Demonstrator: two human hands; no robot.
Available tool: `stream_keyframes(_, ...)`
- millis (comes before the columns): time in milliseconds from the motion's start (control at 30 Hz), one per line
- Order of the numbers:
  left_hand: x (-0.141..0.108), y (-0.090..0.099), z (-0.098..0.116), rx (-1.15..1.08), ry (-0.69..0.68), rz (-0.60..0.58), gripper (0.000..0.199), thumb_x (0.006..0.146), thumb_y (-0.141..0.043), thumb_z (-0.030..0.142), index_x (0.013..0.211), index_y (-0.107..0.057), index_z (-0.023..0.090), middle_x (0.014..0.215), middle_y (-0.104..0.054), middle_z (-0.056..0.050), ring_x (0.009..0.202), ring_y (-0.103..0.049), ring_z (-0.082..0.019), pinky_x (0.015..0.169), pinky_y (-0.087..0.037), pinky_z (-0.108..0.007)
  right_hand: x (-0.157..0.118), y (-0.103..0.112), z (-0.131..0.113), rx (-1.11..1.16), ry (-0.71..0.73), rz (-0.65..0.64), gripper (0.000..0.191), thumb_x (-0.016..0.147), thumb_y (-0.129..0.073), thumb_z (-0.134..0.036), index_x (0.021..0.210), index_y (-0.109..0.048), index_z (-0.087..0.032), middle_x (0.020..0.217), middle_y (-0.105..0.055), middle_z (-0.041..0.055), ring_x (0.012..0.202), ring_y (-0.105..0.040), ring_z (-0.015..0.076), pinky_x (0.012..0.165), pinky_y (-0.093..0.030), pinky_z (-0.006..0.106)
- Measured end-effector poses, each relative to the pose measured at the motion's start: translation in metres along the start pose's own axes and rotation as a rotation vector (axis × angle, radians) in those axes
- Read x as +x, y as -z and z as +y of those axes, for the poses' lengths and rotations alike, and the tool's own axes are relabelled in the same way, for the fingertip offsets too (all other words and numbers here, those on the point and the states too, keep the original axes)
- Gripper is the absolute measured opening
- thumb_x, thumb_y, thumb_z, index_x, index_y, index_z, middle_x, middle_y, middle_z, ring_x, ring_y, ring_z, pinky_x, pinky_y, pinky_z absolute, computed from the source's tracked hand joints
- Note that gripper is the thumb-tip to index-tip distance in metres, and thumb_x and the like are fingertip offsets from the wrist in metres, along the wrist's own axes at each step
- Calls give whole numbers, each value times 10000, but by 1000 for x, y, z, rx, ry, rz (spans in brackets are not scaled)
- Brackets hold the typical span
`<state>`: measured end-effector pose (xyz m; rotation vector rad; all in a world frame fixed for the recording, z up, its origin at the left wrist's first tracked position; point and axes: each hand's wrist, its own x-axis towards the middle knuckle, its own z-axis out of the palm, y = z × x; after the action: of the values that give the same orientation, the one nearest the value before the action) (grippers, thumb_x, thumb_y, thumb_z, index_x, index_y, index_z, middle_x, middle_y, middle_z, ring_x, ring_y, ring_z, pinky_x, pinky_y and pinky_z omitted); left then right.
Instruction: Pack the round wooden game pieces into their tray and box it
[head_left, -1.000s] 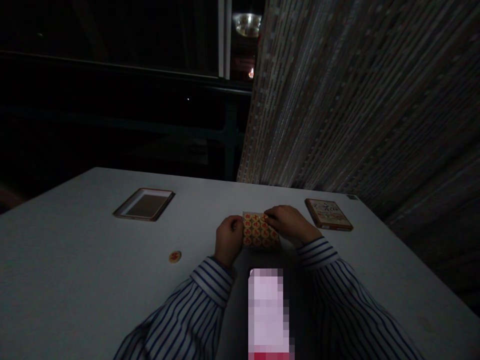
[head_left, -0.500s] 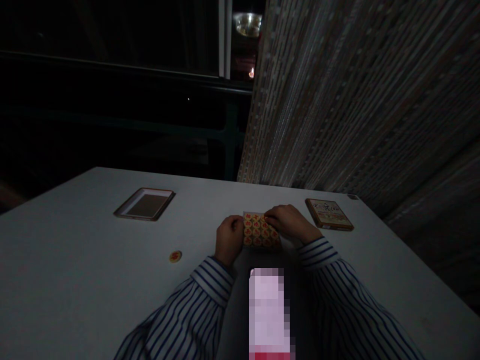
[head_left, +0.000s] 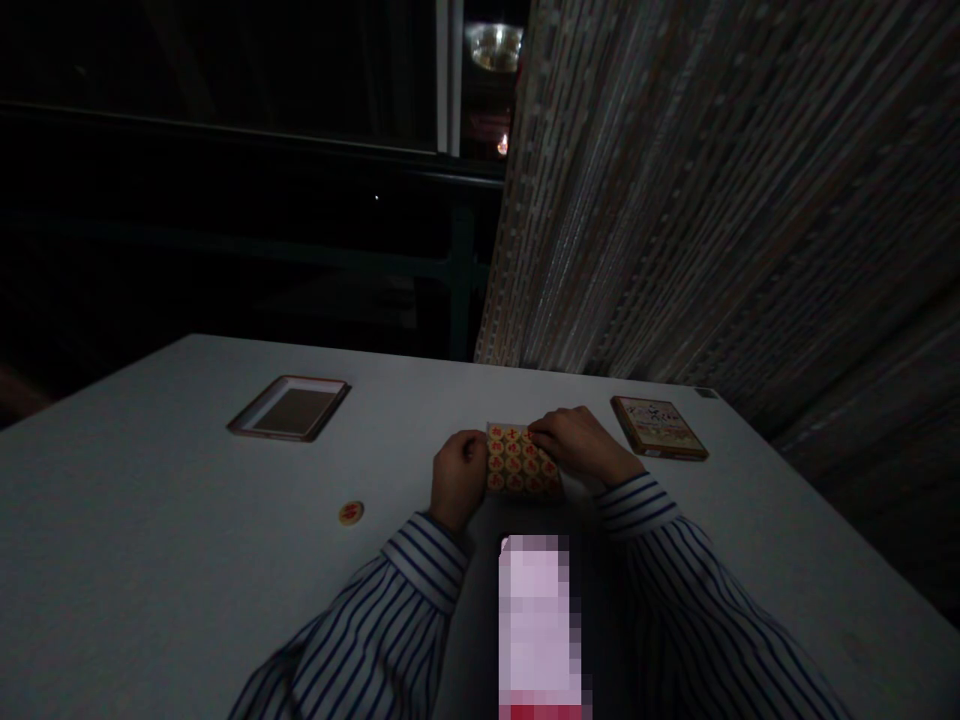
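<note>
Rows of round xiangqi pieces [head_left: 513, 464] with red characters lie packed together in a clear-looking tray between my hands. My left hand [head_left: 457, 480] is closed at the tray's left edge, its fingertips partly hidden. From the right, my right hand [head_left: 581, 443] reaches in with fingers pinched at the top right of the pieces; what exactly the fingertips hold is too dark to tell. One loose xiangqi piece [head_left: 350, 513] lies face up on the table, left of my left hand.
On the white table [head_left: 187, 560], an open shallow box [head_left: 294, 410] lies at the back left and a printed box lid [head_left: 660, 428] at the back right. A lit, pixelated screen [head_left: 536, 620] is near me. A string curtain [head_left: 637, 200] hangs behind the table.
</note>
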<state>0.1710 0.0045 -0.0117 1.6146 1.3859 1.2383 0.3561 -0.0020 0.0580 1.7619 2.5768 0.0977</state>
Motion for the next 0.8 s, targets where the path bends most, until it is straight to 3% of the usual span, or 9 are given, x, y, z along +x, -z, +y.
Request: stream_keyframes(800, 0, 0, -1, 9, 13, -8, 243, 788, -459, 304, 832, -648, 158, 831, -674, -61, 773, -611, -174, 698, -463, -288, 0, 0, 0, 10, -23, -8, 299, 890, -387, -319, 996, -640, -200, 972, -675, 79, 910, -587, 197, 756, -324, 281)
